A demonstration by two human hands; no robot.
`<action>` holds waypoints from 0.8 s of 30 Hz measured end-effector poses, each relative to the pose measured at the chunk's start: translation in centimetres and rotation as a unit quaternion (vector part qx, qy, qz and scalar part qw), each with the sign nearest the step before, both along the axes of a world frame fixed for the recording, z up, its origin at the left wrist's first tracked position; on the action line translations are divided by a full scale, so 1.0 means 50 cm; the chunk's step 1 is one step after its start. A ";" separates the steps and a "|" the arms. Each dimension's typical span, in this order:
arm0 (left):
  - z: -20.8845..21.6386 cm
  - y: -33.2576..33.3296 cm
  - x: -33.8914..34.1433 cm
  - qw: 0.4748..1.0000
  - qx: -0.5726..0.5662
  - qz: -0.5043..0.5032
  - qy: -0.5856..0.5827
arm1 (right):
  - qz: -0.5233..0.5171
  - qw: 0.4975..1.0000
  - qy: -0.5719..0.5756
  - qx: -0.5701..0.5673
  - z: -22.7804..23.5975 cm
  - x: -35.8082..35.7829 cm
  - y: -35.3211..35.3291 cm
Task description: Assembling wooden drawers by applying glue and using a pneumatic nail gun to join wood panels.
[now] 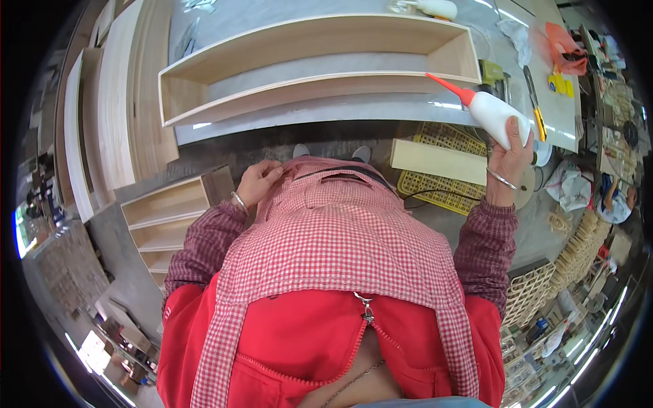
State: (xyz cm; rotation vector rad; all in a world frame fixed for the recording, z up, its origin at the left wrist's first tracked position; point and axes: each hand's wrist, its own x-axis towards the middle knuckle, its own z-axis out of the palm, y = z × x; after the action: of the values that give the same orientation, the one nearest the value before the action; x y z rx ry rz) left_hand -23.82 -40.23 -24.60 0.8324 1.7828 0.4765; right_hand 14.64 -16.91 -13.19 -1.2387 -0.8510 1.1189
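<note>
Red jacket (299,333) closest, then left hand (258,182) half-curled at my apron (340,238), can't tell if it's pinching anything. Right hand (511,162) wrapped round a squeeze bottle (492,115). Wooden box (320,88) on the table (231,15) ahead of both hands: four sides joined, what's left isn't clear.

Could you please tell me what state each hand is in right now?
Left hand: fingers curled by the checked apron; grip cannot be told.
Right hand: closed, holding the white red-tipped bottle.
</note>
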 end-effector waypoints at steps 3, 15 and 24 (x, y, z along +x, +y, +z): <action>0.004 0.022 0.011 1.000 0.015 -0.001 0.000 | -0.027 1.000 0.004 0.003 0.001 0.037 0.014; 0.043 0.161 0.119 0.999 -0.024 -0.021 -0.001 | -0.077 0.997 0.019 0.014 0.001 0.208 0.110; 0.051 0.162 0.175 0.998 -0.061 0.013 -0.003 | -0.047 0.984 0.171 -0.028 -0.044 0.247 0.306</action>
State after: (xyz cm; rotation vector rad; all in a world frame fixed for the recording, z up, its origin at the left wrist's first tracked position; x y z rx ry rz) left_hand -15.05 -32.15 -22.07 0.7220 1.8004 0.3819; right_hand 26.99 -1.62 -15.41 -1.0797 -0.4995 1.2398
